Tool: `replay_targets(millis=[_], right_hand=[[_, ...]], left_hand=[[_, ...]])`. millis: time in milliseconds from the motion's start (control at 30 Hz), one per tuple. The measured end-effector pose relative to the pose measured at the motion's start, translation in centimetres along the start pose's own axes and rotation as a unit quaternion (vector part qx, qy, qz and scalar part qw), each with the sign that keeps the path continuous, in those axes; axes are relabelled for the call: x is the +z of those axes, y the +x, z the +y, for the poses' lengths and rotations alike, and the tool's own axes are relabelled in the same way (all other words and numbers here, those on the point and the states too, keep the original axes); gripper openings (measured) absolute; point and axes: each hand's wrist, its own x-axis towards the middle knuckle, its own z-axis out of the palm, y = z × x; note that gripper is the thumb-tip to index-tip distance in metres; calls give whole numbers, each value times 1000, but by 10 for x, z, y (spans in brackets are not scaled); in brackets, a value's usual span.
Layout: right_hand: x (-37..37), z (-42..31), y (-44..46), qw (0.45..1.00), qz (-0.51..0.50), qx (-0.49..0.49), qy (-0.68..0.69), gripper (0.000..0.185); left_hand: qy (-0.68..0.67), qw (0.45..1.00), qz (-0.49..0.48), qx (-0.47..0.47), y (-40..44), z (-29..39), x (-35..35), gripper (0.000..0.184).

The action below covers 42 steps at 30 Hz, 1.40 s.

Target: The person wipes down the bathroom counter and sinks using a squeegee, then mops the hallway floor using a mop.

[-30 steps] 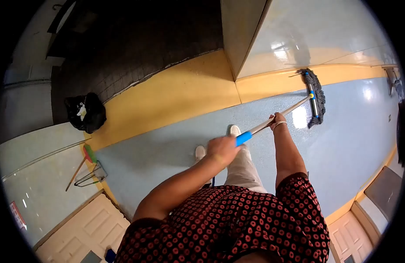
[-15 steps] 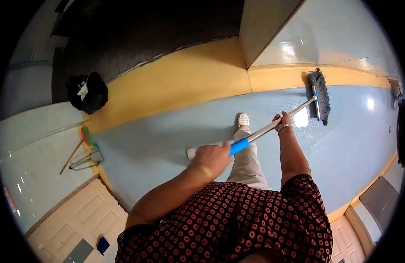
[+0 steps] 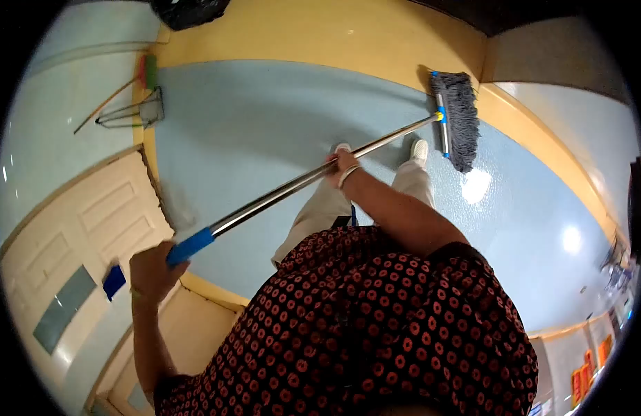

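Note:
A long metal mop handle (image 3: 272, 197) slants across the view from lower left to upper right. My left hand (image 3: 154, 272) is wrapped round the end of its blue grip (image 3: 193, 245). Farther up, my right hand (image 3: 342, 170), with a bracelet at the wrist, is closed round the bare metal pole. The grey mop head (image 3: 460, 121) lies at the far end, over the border of the blue floor (image 3: 230, 139) and the yellow strip (image 3: 299, 31). Both shoes show beyond my hands.
A black bag (image 3: 188, 10) sits at the top left edge. A green and red broom (image 3: 149, 71) and a wire-framed dustpan (image 3: 150, 109) lean by the left wall. Below them is a panelled door (image 3: 119, 208). A wall corner stands beyond the mop head.
The view has turned. My left hand and the blue grip have swung to the lower left, and my right hand has come in front of my body. The mop head appears farther left.

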Motion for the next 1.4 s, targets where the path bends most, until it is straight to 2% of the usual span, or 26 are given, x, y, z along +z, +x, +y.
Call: replay_targets(millis=[67, 133, 167, 233, 300, 367, 433, 500, 533, 567, 633, 667, 733, 867, 933, 1000, 1033, 1067, 1133, 1200, 1233, 1267, 1300, 1333, 1367, 1400], right_hand=[[-1, 77, 18, 996, -56, 53, -44, 15], [21, 122, 18, 997, -30, 62, -35, 15], [26, 121, 24, 997, -5, 73, -20, 15], [19, 75, 57, 995, 9, 71, -73, 15], [25, 27, 88, 980, -15, 58, -190, 15], [65, 40, 113, 978, 9, -3, -207, 14], [102, 61, 132, 961, -42, -79, -262, 16], [123, 47, 159, 982, -33, -112, -151, 17], [127, 32, 166, 977, -30, -137, -160, 16], [132, 20, 166, 972, -27, -161, -168, 16], [149, 13, 162, 981, -76, -167, -55, 13], [155, 14, 179, 975, -108, -182, -72, 12], [165, 1, 187, 969, -142, -190, -69, 14], [104, -111, 5, 976, -99, -190, 36, 18], [34, -193, -80, 976, -42, -205, -60, 22], [-36, -240, -171, 964, 6, -229, -133, 20], [-63, -256, -179, 983, 0, -162, -92, 18], [-79, -247, -176, 967, 23, -201, -151, 17], [-84, -221, -221, 978, 21, -168, -120, 14], [-123, -222, -246, 970, 0, -176, -167, 18], [-152, -241, -311, 954, -44, -132, -267, 20], [-187, -259, -350, 956, -41, -116, -265, 21], [-245, -276, -327, 955, -108, -56, -272, 22], [-270, -300, -394, 983, -36, -48, -172, 20], [-311, -331, -437, 982, -71, -4, -172, 20], [-345, -362, -479, 986, -53, 21, -159, 17]], left_hand=[[-53, 997, -18, -47, -38, -63, 34, 25], [-146, 982, -63, -98, -62, -115, 67, 27], [-212, 967, -66, -125, -61, -116, 88, 26], [-283, 953, -49, -93, -31, -77, 108, 23], [-291, 951, -38, -95, 8, -52, 132, 22], [-297, 950, -35, -95, 38, -81, 140, 23], [-283, 954, -41, -96, 63, -125, 140, 26], [-289, 954, -38, -65, 94, -140, 138, 28], [-286, 955, -46, -60, 109, -136, 140, 28], [-290, 957, -4, -15, 124, -132, 155, 28], [-237, 971, 12, -20, 163, -141, 168, 33], [-224, 972, 74, -1, 185, -144, 171, 33], [-248, 968, 30, -6, 210, -131, 145, 35], [-180, 980, 59, 62, 83, 19, -8, 34], [-149, 986, 6, 78, 11, 129, -64, 35], [-173, 983, 7, 58, -66, 230, -101, 31], [-176, 982, 16, 65, -90, 259, -108, 31], [-178, 983, -2, 42, -108, 265, -106, 31], [-192, 981, 7, 6, -149, 267, -121, 31], [-195, 980, 20, -38, -213, 307, -158, 31], [-185, 980, 7, -69, -247, 345, -172, 31], [-172, 981, 15, -86, -284, 392, -184, 30], [-158, 982, 22, -103, -321, 446, -195, 30], [-162, 976, -9, -144, -358, 502, -209, 30], [-163, 968, -40, -184, -393, 557, -223, 31], [-169, 966, -14, -194, -427, 610, -231, 26]])
